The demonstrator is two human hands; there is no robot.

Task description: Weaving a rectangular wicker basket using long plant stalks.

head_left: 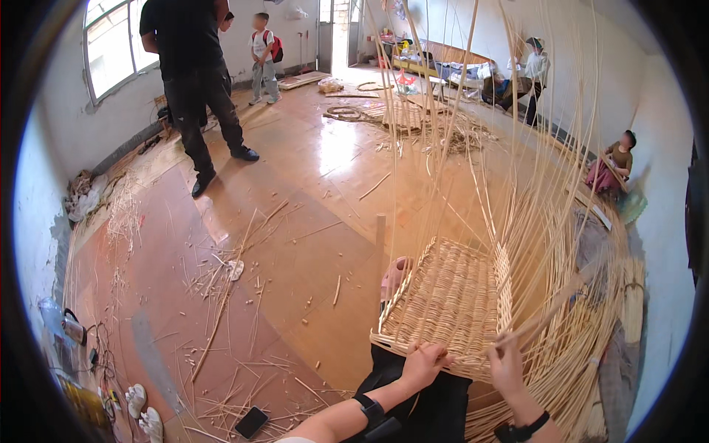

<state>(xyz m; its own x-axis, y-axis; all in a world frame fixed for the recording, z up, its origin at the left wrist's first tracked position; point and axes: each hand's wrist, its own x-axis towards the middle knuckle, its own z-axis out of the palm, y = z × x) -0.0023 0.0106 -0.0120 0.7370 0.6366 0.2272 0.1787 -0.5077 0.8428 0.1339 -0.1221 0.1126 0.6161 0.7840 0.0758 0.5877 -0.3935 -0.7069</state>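
Hands (425, 365) (507, 369) at basket (447, 295); yellowish item (81, 402), perhaps printed, blurred.

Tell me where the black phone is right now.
In the head view, the black phone lies on the floor near the lower edge, left of centre, among scattered cane scraps, just left of the person's left forearm.

Bright daylight is admitted through the window (107, 52) and the far doorway (340, 37), both partly washed out to white. A strong patch of glare is reflected by the floor (317, 244) beyond the basket (443, 299), which is evenly lit and clearly rendered. Straight edges are bowed by the fisheye lens, the corners are blacked out, and distant detail is softened.
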